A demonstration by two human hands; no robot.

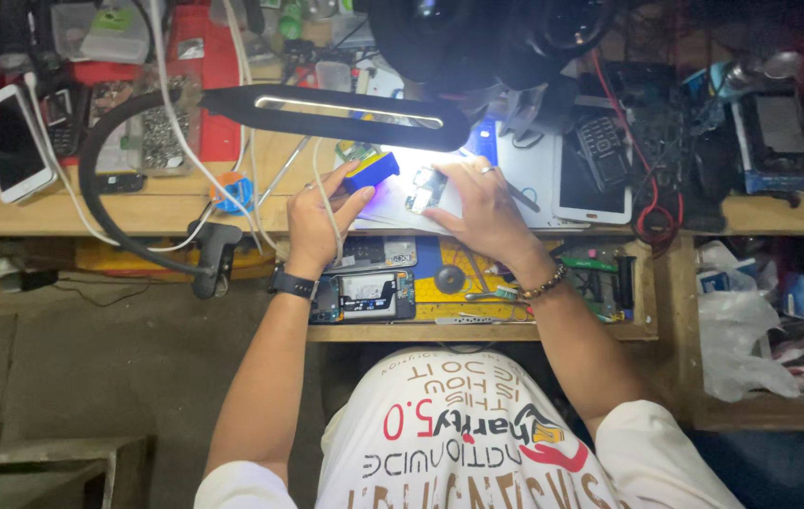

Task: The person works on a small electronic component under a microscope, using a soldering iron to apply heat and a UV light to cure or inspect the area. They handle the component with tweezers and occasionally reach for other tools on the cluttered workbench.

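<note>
circuit board [426,189] under right hand [482,212] fingertips.

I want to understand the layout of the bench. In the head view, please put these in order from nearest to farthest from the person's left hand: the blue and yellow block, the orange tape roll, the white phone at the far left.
1. Blue and yellow block: at the fingertips of the left hand.
2. Orange tape roll: further left on the bench.
3. White phone: far left edge.
</note>
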